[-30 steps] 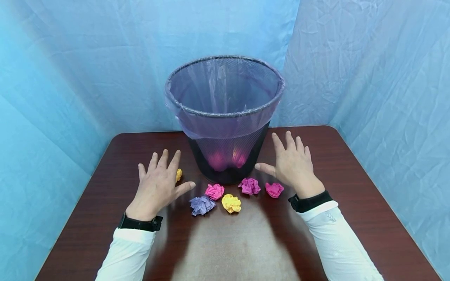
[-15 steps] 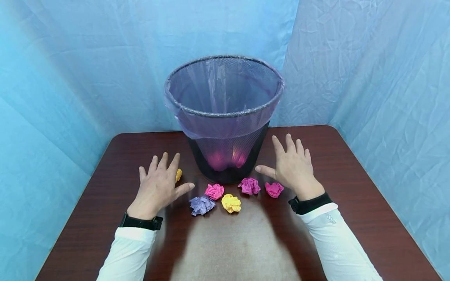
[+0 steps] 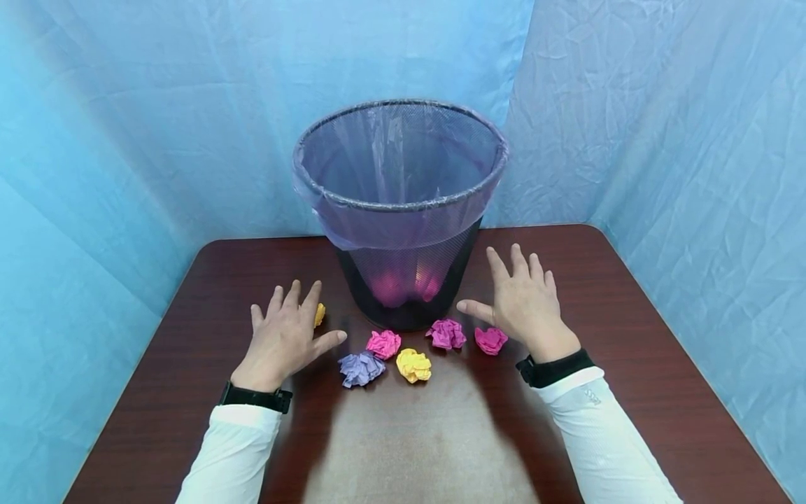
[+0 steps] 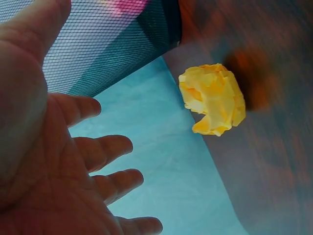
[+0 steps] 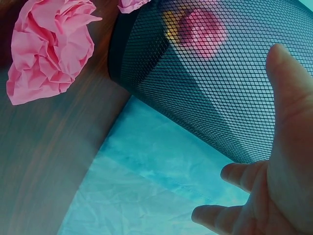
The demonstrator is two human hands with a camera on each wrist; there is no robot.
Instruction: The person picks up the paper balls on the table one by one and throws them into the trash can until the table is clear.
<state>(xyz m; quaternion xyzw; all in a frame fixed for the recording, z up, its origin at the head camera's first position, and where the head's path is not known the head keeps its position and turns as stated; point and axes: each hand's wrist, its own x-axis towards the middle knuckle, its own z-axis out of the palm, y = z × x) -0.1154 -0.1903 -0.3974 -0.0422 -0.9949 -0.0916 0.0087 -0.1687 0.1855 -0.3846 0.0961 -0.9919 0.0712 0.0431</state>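
My left hand point(image 3: 281, 343), fingers spread, hovers at the left of the bin and partly covers a yellow crumpled paper ball point(image 4: 213, 100), which shows whole in the left wrist view. My right hand point(image 3: 526, 306) is likewise spread and holds nothing, just behind a magenta paper ball point(image 3: 491, 341). Between the hands lie a purple-pink ball point(image 3: 446, 334), a pink ball point(image 3: 383, 344), a lavender ball point(image 3: 362, 369) and another yellow ball point(image 3: 413, 365). Behind them stands a black mesh wastebasket point(image 3: 352, 285) with a translucent purple liner point(image 3: 403, 227) folded over its rim.
Pink and yellow paper point(image 5: 201, 32) shows through the mesh at the bottom of the wastebasket. The dark wood table point(image 3: 636, 392) has rounded far corners. Light blue cloth point(image 3: 189, 119) hangs behind it and on both sides.
Both hands have sunk slightly toward the table, the left a little more, fingers still spread. The paper balls and the wastebasket stay where they were.
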